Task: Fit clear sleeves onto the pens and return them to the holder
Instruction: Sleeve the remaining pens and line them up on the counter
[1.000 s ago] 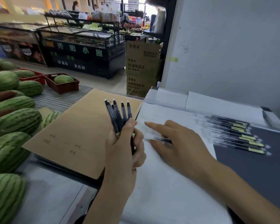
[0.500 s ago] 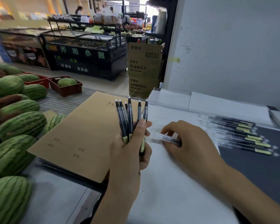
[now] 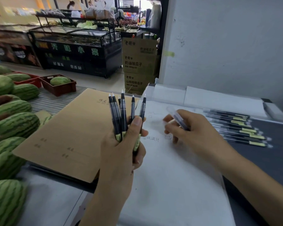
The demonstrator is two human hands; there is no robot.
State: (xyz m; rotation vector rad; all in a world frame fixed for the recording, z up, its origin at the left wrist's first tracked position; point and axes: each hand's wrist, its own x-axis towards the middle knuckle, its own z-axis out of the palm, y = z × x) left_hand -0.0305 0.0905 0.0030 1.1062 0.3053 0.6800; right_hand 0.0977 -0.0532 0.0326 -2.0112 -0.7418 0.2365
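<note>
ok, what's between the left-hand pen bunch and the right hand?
Head view: only white paper with faint handwriting separates the pen bunch from the right hand holding a sleeved pen.

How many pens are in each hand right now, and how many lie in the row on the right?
Pens held in the left hand: 6
Sleeved pen pinched in the right hand: 1
Total in hand: 7
Row of pens on the dark surface: too blurred to count
</note>
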